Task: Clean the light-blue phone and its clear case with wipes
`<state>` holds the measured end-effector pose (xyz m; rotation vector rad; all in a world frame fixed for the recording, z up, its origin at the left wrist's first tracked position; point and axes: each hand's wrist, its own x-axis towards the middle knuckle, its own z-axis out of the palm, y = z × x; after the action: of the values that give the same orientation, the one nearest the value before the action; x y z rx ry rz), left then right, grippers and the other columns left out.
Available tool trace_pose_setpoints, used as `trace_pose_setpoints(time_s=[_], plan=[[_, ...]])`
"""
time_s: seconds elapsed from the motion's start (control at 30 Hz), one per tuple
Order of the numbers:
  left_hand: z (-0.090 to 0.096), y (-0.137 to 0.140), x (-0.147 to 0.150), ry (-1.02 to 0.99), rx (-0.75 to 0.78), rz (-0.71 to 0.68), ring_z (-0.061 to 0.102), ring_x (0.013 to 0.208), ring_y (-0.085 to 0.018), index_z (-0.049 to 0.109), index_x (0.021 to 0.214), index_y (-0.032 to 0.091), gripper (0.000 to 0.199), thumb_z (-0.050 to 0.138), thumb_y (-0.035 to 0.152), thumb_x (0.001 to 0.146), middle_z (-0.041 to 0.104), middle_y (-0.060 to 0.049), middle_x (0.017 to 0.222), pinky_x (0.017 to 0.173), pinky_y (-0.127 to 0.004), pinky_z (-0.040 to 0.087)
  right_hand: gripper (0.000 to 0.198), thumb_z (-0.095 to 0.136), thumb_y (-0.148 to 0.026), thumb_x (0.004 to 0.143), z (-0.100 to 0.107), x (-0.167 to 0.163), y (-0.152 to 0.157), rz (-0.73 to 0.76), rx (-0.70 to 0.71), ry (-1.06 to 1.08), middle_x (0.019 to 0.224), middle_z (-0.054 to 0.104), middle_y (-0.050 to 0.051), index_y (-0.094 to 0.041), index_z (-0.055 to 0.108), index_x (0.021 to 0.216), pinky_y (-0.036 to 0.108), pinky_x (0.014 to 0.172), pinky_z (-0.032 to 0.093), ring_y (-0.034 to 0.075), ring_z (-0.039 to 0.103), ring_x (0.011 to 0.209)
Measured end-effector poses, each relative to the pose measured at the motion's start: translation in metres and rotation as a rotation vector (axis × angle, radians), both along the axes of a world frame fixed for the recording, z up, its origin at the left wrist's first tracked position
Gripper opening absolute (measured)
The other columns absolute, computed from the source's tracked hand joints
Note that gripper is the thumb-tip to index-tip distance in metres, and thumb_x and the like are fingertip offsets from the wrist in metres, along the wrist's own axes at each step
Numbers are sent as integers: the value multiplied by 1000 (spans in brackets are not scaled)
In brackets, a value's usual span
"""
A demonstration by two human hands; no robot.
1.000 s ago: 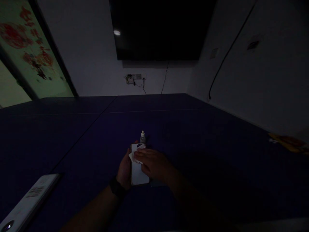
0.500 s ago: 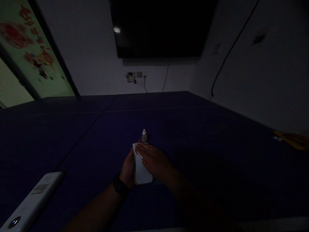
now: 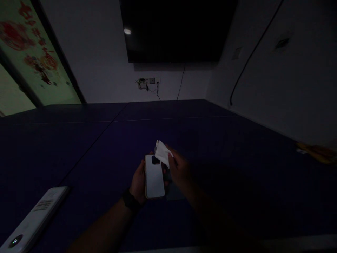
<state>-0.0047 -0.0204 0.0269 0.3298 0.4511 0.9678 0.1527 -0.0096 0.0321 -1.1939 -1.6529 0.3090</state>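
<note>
My left hand (image 3: 139, 181) grips a smartphone (image 3: 154, 181) from its left side, with fingertips showing past its right edge. The phone's pale back faces up, and its dark camera block sits at the top. My right hand (image 3: 180, 170) pinches a crumpled white wipe (image 3: 162, 154) above the phone's upper right corner. Behind the wipe a small dropper bottle (image 3: 157, 142) is mostly hidden, only its white tip showing clearly. A dark flat piece (image 3: 174, 191) lies under my right wrist; I cannot make out what it is.
A long white device (image 3: 35, 218) with a round button lies at the left on the dark blue table (image 3: 105, 158). A yellow item (image 3: 317, 152) is at the far right edge. Beyond the table, a large screen (image 3: 176, 31) hangs above wall sockets (image 3: 149, 81).
My right hand has lifted the wipe off the phone's top and moved it right and up. The camera block now shows, and the wipe covers most of the bottle.
</note>
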Motion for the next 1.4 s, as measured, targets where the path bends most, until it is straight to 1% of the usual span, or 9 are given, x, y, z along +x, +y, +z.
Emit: trace_pose_setpoints(time_s=[0.1, 0.17, 0.3, 0.37, 0.5, 0.63, 0.83, 1.07, 1.4], plan=[[-4, 3, 2, 16, -14, 34, 73, 91, -26, 63, 130, 19, 46, 53, 51, 97, 75, -10, 107, 87, -41, 56, 47, 42, -16, 97, -4, -9, -1, 123, 130, -144, 144, 63, 8, -23, 62, 139, 45, 117, 44, 23, 57, 136], [-5, 4, 2, 44, -19, 58, 73, 92, -25, 66, 125, 17, 45, 53, 50, 98, 76, -11, 104, 90, -39, 55, 44, 42, -19, 98, -6, -13, -3, 126, 62, -95, 135, 69, 7, -24, 65, 135, 40, 110, 52, 22, 65, 126], [-2, 1, 1, 29, 24, 11, 73, 86, -26, 62, 133, 25, 46, 52, 54, 97, 75, -8, 100, 82, -45, 57, 45, 34, -35, 105, -4, -4, -2, -129, -122, 156, 106, 79, 10, -18, 67, 131, 38, 77, 65, 25, 77, 94], [0, -2, 0, 20, 47, -10, 73, 84, -27, 58, 137, 29, 48, 53, 54, 96, 74, -8, 101, 77, -47, 58, 46, 32, -32, 105, -3, 5, 1, -188, -49, 135, 122, 74, 12, -19, 62, 138, 42, 89, 62, 27, 73, 110], [3, -2, 3, 41, 3, 4, 73, 90, -27, 58, 139, 23, 52, 50, 54, 98, 75, -11, 106, 85, -45, 56, 53, 39, -10, 96, -8, 5, 8, 80, 172, -308, 147, 60, 10, -20, 56, 145, 44, 118, 43, 22, 51, 141], [2, 2, 5, 66, -34, 32, 73, 98, -26, 61, 136, 14, 53, 45, 51, 101, 76, -13, 109, 96, -39, 52, 57, 40, -1, 92, -14, -6, 10, 236, 63, -597, 154, 52, 14, -12, 55, 146, 44, 122, 39, 23, 44, 147], [-6, 8, 3, 56, -86, 55, 73, 82, -19, 70, 117, 11, 41, 55, 44, 98, 76, -8, 91, 83, -29, 53, 54, 45, -3, 92, -5, -1, 6, 431, 102, -667, 153, 53, 9, -17, 59, 142, 44, 125, 35, 20, 43, 147], [-6, 6, 5, 36, -77, 106, 73, 95, -21, 66, 124, 12, 43, 48, 44, 101, 76, -10, 101, 91, -31, 53, 60, 42, -2, 90, -4, -8, 3, 374, 149, -700, 158, 45, 14, -10, 50, 149, 45, 124, 37, 22, 39, 150], [0, 3, 8, 60, -116, 94, 73, 82, -21, 68, 119, 11, 42, 46, 42, 102, 76, -8, 91, 87, -32, 54, 54, 46, -5, 90, -1, 0, 7, 436, 160, -612, 151, 54, 14, -11, 57, 143, 45, 122, 39, 22, 44, 146]])
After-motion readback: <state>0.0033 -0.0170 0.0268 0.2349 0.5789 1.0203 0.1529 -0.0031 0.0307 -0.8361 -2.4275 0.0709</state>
